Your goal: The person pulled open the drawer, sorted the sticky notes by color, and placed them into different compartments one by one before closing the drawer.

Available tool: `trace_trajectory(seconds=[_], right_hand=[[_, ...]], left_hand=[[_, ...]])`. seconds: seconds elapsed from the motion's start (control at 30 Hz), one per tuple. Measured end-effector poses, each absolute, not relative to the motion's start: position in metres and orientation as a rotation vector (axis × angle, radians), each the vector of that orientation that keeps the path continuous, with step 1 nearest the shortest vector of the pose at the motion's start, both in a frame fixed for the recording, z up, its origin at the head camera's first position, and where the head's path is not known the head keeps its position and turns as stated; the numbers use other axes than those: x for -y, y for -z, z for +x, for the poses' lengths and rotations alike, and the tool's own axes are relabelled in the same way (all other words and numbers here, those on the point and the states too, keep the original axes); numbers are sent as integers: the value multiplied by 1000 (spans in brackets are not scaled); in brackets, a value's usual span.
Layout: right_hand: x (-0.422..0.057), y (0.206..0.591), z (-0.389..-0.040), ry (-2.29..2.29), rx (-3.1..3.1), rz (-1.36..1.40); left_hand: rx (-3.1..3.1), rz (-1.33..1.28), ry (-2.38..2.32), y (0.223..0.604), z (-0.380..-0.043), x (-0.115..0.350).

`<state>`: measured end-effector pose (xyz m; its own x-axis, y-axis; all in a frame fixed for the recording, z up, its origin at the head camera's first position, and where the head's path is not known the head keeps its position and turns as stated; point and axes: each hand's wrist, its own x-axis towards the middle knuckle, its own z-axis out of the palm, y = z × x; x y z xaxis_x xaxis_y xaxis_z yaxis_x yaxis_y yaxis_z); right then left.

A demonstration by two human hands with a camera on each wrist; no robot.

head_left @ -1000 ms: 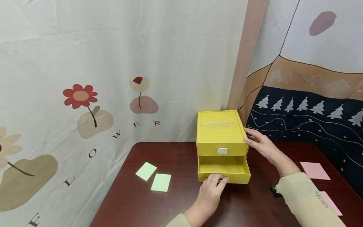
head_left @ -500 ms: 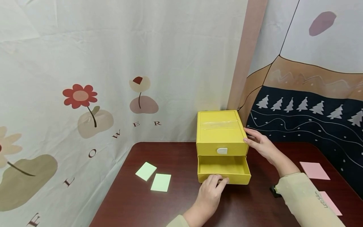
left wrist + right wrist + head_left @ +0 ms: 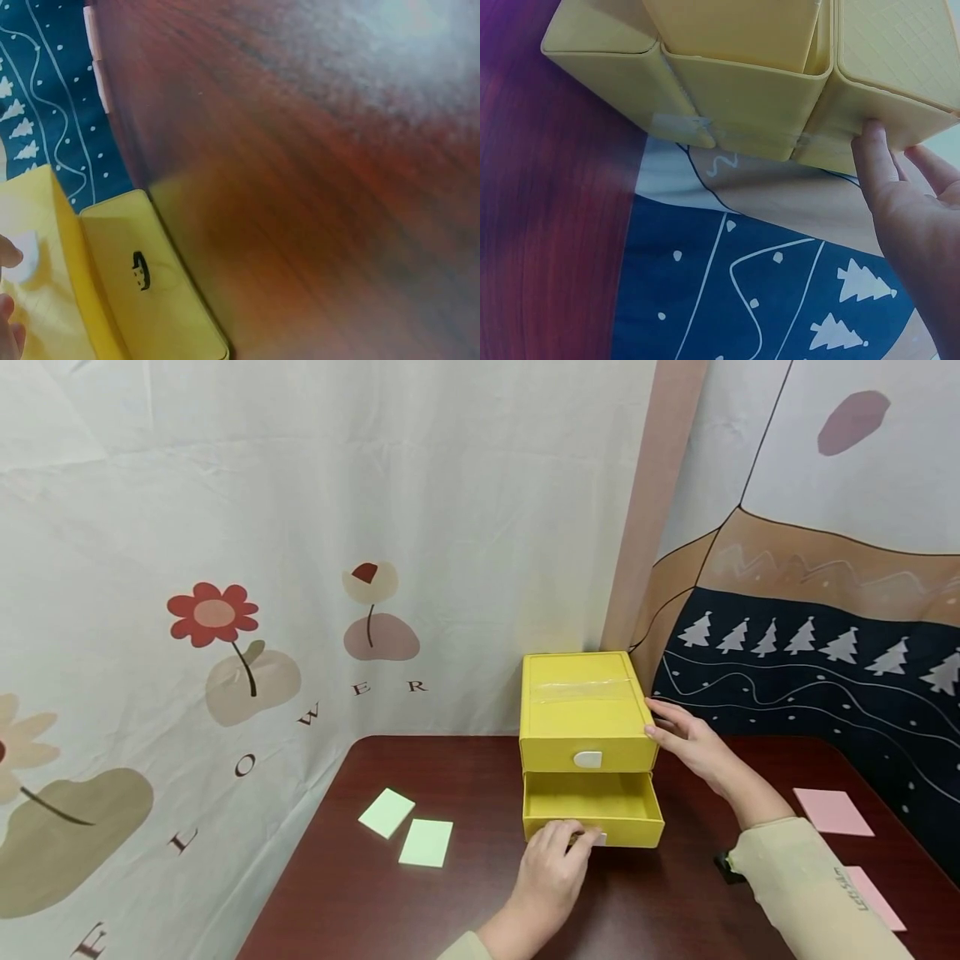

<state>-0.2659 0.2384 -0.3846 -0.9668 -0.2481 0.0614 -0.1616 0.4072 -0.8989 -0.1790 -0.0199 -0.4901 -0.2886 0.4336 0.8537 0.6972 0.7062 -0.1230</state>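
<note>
A yellow drawer organizer (image 3: 573, 718) stands at the back of the table, its middle drawer (image 3: 630, 833) pulled out with a bare floor. At that drawer's front is my left hand (image 3: 551, 864), fingers loosely bent, the thumb tip beside the white handle (image 3: 602, 839). In the left wrist view, fingertips (image 3: 9, 253) overlap the edge of the handle and the other fingers stand off it. My right hand (image 3: 693, 747) rests its fairly straight fingers on the organizer's right side. The right wrist view shows the fingertips (image 3: 874, 133) against the top tier.
Two pale green note pads (image 3: 425, 842) lie left of the organizer. Pink pads (image 3: 832, 811) lie at the right, one partly behind the sleeve. The bottom drawer (image 3: 161, 277) has a small black mark on its front. A printed curtain (image 3: 465, 543) hangs behind the table.
My left hand has slid slightly left, so the white handle now shows past the thumb. The drawer and my right hand stay put.
</note>
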Motion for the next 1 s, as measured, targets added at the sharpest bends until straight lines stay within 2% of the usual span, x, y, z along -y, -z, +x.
trace_trajectory(seconds=[0.43,0.67,1.0], right_hand=[[-238,383,-264,1618,-2559,-377],[-237,383,-264,1624,-2563,-379],[-238,384,-265,1637,-2563,-385]], left_hand=[[1996,-872,342,481,-174,41],[1928,-858,442,481,-182,65],[1919,-669,557,484,-197,111]])
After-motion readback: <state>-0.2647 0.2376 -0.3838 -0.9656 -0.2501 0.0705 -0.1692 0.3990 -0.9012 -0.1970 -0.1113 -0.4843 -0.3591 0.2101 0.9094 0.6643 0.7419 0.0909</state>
